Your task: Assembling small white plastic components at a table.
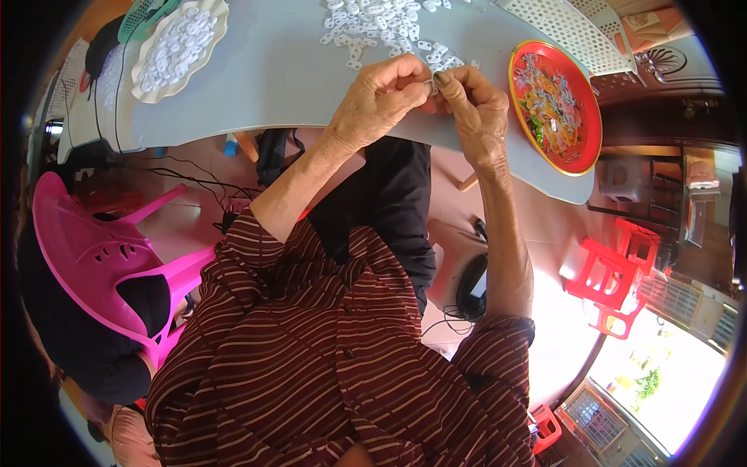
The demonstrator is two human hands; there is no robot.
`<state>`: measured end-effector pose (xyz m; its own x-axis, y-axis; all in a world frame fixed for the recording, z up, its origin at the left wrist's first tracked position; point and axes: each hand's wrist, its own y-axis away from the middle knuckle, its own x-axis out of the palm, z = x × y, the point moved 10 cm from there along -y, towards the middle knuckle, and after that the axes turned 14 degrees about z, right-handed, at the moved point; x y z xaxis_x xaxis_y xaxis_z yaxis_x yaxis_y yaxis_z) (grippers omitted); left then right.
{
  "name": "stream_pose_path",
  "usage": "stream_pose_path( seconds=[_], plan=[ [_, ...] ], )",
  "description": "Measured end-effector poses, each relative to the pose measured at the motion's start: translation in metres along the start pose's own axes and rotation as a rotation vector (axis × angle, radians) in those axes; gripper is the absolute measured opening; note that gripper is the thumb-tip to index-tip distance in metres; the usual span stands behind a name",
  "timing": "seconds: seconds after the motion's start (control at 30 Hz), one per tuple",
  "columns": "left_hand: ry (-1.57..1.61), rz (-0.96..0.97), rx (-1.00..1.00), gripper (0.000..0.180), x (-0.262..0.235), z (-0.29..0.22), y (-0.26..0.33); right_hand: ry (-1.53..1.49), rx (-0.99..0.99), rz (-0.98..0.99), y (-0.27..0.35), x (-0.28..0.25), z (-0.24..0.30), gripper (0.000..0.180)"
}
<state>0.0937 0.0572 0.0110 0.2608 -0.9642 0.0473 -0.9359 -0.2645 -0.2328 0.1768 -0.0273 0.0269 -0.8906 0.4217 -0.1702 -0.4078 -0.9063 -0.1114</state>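
My left hand (383, 100) and my right hand (475, 107) meet over the table's near edge, fingertips pinched together. Between them is a small pale plastic piece (433, 86), mostly covered by the fingers. Just beyond my hands, a loose pile of small white plastic pieces with holes (387, 25) is spread on the grey table (264, 74). To the right of my right hand lies a red round tray (589, 117) with a gold rim, holding many small silvery metal parts.
A scalloped white dish (145, 95) heaped with white pieces stands at the far left, near a green basket (143, 22). Perforated white baskets (572, 35) stand at the back right. A person sits on a pink chair (78, 233) at left; red stools (607, 276) stand at right.
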Motion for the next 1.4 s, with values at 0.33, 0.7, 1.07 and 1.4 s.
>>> stream_pose_path(
  seconds=[0.33,0.7,1.07,1.4],
  plan=[
    [-0.043,-0.011,0.023,0.009,0.0,-0.004,0.001,0.079,-0.013,-0.102,0.007,-0.002,0.005,0.023],
    [0.007,0.014,0.084,0.009,0.0,-0.007,0.0,-0.086,-0.067,0.001,0.003,0.004,0.0,0.018],
    [0.001,0.01,0.079,0.012,-0.001,-0.011,0.002,-0.078,-0.06,-0.018,0.003,0.007,0.001,0.02],
    [-0.595,-0.133,0.072,0.01,-0.059,-0.052,-0.009,-0.453,-0.091,-0.166,0.015,-0.017,-0.017,0.015]
  ],
)
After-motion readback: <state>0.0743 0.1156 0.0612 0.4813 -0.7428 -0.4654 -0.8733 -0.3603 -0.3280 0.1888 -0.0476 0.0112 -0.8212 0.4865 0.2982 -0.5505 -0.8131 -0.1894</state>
